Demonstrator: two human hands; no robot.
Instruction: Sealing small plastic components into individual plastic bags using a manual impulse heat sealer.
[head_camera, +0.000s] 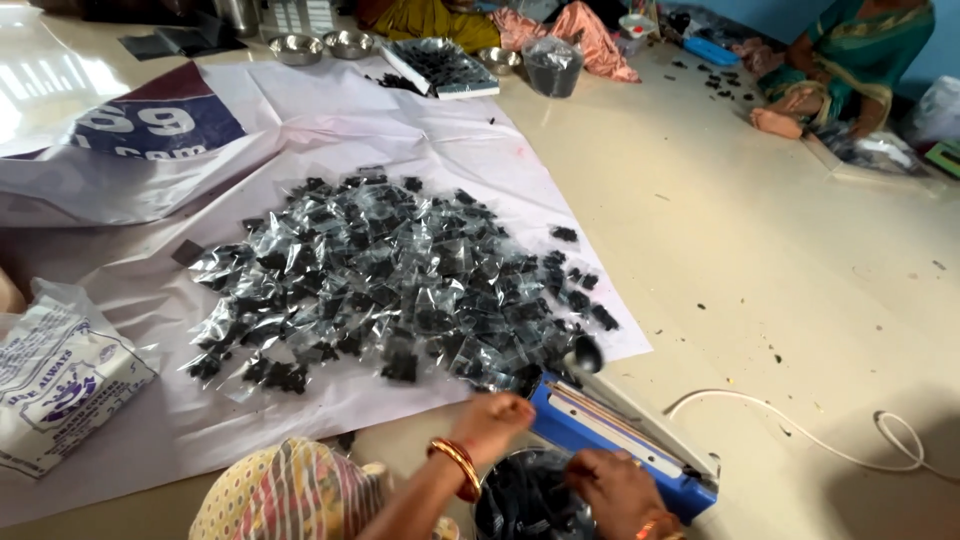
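Note:
My left hand (492, 422), with a gold and red bangle at the wrist, has its fingers curled at the near end of a blue heat sealer (640, 452). My right hand (612, 490) is curled beside the sealer's front edge, over a dark container of black pieces (522, 500). Whatever the fingers hold is hidden. Just beyond the hands, a big heap of small clear packets with black contents (400, 280) lies on a white sheet (480, 150). A patterned cloth (280, 495) fills the bottom edge beside my left arm.
A white cable (800, 425) loops right from the sealer. A printed white bag (60, 380) lies at the left. Steel bowls (320, 45), a tray of black pieces (440, 68) and a clear bag (553, 65) stand at the far end. Another person (850, 70) sits far right.

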